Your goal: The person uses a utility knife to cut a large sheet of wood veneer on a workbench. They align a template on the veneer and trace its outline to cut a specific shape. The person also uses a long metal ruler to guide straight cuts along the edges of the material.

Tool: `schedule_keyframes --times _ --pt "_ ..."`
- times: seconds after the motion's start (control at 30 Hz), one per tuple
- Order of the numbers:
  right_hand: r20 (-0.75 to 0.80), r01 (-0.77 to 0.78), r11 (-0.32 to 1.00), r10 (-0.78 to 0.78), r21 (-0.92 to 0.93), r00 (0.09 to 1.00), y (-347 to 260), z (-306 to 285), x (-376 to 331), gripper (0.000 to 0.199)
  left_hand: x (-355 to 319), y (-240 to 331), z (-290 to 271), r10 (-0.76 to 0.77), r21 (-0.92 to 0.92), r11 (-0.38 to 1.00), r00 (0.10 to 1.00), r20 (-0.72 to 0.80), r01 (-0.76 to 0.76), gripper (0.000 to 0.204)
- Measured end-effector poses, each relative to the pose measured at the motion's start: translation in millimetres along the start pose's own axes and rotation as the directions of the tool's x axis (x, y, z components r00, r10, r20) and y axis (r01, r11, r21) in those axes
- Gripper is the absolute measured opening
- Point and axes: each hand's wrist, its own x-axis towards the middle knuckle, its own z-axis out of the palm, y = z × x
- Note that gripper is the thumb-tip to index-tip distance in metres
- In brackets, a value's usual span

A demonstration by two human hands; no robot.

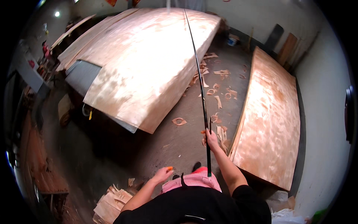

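Observation:
My right hand (212,141) is closed round the lower part of a long, thin black pole (203,100). The pole reaches away from me, and its tapered tip overlaps the far part of a large wood veneer sheet (149,56). A short, dark, pointed thing (210,125) sticks up beside the pole at the same hand; its kind is unclear. My left hand (162,174) hangs low at the left, by my red-and-white striped clothing (192,180), with fingers loosely extended and nothing visible in them. Orange covers show at fingertips on both hands.
The veneer sheet lies on a broad stack at the left. Another veneer stack (268,123) stands at the right, along the wall (324,100). Veneer scraps (179,121) litter the floor between them. More scraps (112,203) are piled at the lower left. Boards (287,48) lean at the back right.

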Motion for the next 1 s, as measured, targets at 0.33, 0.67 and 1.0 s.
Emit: schedule_keyframes --times 0.33,0.67,1.0 --pt "0.454 -0.081 0.993 0.110 -0.083 0.884 28 242 104 0.030 36 -62 -122 -0.067 -0.710 0.693 0.970 -0.235 -0.124 0.041" --pt "0.824 0.612 0.670 -0.002 -0.420 0.567 9 387 156 0.041 -6 -152 -262 -0.317 -0.145 0.940 0.635 -0.704 0.308 0.045" --pt "0.895 0.881 0.249 -0.094 -0.402 0.435 -39 608 204 0.049 23 -214 -398 -0.282 -0.342 0.936 0.757 -0.589 0.083 0.036"
